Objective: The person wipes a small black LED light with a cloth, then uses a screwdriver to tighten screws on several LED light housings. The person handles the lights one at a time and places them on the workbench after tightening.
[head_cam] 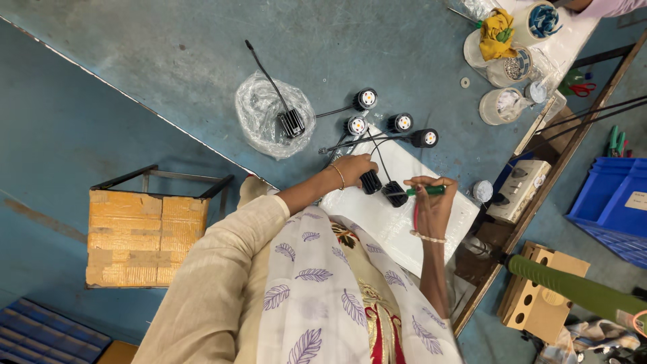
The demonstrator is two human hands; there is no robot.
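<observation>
Head view: shows the left hand curled over one black finned lamp body, fingers closed on its top and pressing it down on the white sheet. Shows the right hand wrapped round a green-handled screwdriver, fingers shut on the handle, shaft lying almost flat and pointing at a second finned body just beside the first.

Probably best to do it so: keep the tip square in the screw head before turning; hold the shaft in line with the screw rather than slanted, or risk slipping across the fins. Press lightly, turn slowly, and steady the body with the left hand close by. Mind the thin black wires running up from both bodies; keep them out from under the tip and the palm.

Looks small, round and matt black, with deep ribs all about the side; seems hard and easy to pinch, though apt to roll. Sits near the front edge of the blue-grey table, on the sheet, between the two hands. Further back lie four small round lamps with pale faces, near a crumpled clear plastic bag.
</observation>
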